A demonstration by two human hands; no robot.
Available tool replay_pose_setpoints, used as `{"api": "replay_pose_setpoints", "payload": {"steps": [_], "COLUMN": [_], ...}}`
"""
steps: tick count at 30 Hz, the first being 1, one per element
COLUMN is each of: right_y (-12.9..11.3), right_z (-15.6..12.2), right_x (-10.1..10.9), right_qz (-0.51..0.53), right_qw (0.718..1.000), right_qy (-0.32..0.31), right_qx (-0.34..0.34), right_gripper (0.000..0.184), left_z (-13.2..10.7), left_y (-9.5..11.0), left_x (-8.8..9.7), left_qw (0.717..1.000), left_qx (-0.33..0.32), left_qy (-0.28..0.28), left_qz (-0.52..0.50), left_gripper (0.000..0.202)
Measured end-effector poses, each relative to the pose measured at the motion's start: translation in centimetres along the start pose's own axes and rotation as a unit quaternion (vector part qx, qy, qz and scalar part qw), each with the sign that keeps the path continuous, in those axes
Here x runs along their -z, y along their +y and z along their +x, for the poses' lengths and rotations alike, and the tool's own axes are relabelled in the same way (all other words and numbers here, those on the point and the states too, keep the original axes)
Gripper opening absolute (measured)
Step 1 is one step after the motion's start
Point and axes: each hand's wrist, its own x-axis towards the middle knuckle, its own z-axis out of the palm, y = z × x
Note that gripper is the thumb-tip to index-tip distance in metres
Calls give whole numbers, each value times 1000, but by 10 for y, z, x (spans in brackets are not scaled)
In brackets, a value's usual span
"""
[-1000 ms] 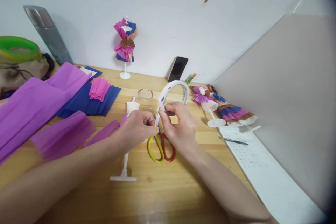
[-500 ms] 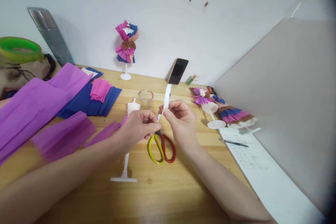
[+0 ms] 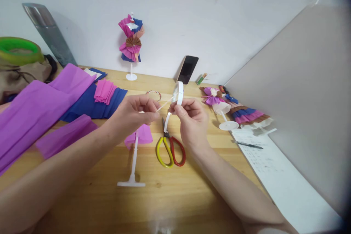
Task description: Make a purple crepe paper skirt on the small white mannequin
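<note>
My right hand [image 3: 193,122] grips a thin roll of white tape [image 3: 180,93] between thumb and fingers, above the table. A narrow pale strip [image 3: 164,105] stretches from the roll to my left hand [image 3: 137,110], whose thumb and fingers pinch its end. Another white strip [image 3: 167,121] hangs below the roll, over scissors [image 3: 166,134] with yellow and red handles lying on the wood. Behind and below my left hand is a small white doll stand [image 3: 134,164] with purple paper [image 3: 144,134] around it; my hand hides its upper part.
Purple crepe paper [image 3: 44,98], blue paper [image 3: 79,109] and pleated pink paper [image 3: 105,92] lie left. A dressed doll stand [image 3: 133,44] and a phone [image 3: 188,69] are at the wall. More paper dresses [image 3: 249,115], a pen [image 3: 249,145] and a written sheet [image 3: 276,175] lie right.
My left hand has moved left and up, away from my right hand, drawing out the pale strip. The roll has turned, showing more of its ring. The view has shifted slightly.
</note>
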Motion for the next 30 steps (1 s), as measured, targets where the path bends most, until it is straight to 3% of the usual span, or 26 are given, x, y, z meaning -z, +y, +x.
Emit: {"api": "replay_pose_setpoints", "payload": {"steps": [5, 9, 14, 21, 26, 28, 30], "right_y": [3, 9, 15, 8, 5, 6, 5], "right_z": [-7, -10, -8, -1, 8, 14, 22], "right_x": [-9, -11, -10, -11, -6, 2, 14], "right_qz": [118, 187, 191, 230, 166, 30, -153], "right_qw": [991, 975, 960, 935, 952, 963, 943], "right_qy": [-35, -58, -83, -108, -115, -161, -231], "right_qx": [-44, -104, -186, -247, -231, -214, -184], "right_gripper": [21, 19, 21, 18, 26, 32, 37], "left_z": [1, 4, 8, 9, 12, 13, 13], "left_y": [-9, -19, -30, -30, -30, -30, -28], "left_x": [-1, -1, -3, 8, 16, 18, 19], "left_qw": [991, 991, 989, 987, 986, 986, 985], "left_qx": [73, 70, 44, 54, 76, 83, 91], "left_qy": [-94, -94, -119, -139, -133, -135, -139], "left_qz": [-59, -66, -77, -68, -58, -50, -44], "left_gripper": [17, 17, 19, 20, 21, 21, 19]}}
